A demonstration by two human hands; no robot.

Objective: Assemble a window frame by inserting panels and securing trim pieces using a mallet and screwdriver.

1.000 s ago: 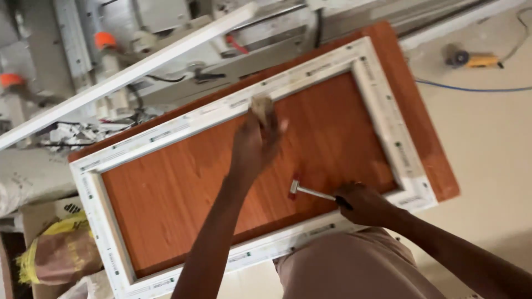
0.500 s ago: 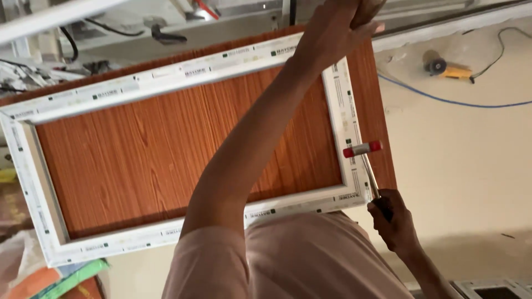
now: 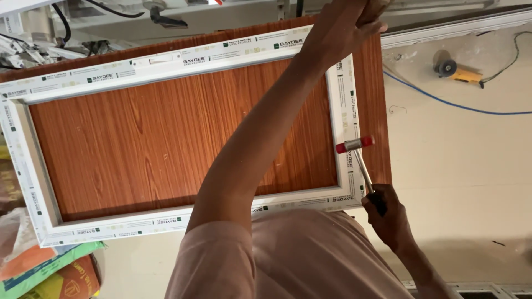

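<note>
At the far left, coloured sacks sit below the lower left corner of the panel, partly cut off by the picture's edge. The wood-grain panel fills most of the view, a reddish-brown board lying flat with a white plastic frame laid on it; the frame runs along all four sides, its left end reaching the picture's left edge and its right member standing a little inside the panel's right edge, so a strip of bare board shows beyond it. Over the middle, the person's left arm stretches from the pink sleeve at the bottom up across the panel to the frame's upper right corner, where the left hand presses down on the far edge; its grip looks closed over the corner, though the fingertips pass out of the top of the picture and what they clasp cannot be told. Further right, a small hammer with a red-capped metal head rests its head on the right member of the frame, the thin shaft slanting down to the right hand, whose grip is clenched around the dark handle just off the panel's lower right corner. Beyond the right edge lies pale floor with a blue cable and a small power tool near the top right.
</note>
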